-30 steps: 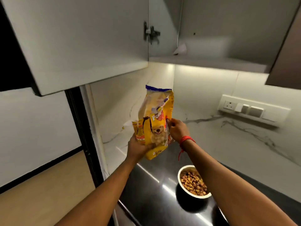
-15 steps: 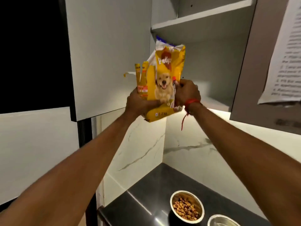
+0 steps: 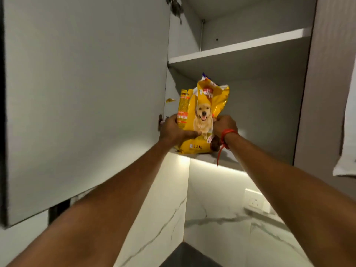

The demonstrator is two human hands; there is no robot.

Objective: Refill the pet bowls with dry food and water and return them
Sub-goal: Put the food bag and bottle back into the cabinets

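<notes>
While the left hand (image 3: pixel 174 130) wraps the bag's left side, thumb laid across the printed front, the right hand (image 3: pixel 224 126) curls its fingers round the right edge, so both hands grip the yellow dog food bag (image 3: pixel 204 112) between them. A red thread (image 3: pixel 226 136) circles the right wrist, its loose end hanging down. The bag stands upright with its crumpled top open, its base at the front lip of the lower shelf (image 3: pixel 221 158) inside the wall cabinet; whether it bears on the shelf I cannot tell. An upper shelf (image 3: pixel 240 47) runs above it. The open cabinet door (image 3: pixel 86 93) fills the left. Below are a marble wall (image 3: pixel 221 228), a wall socket (image 3: pixel 255 201) and a dark countertop corner (image 3: pixel 185 256).
</notes>
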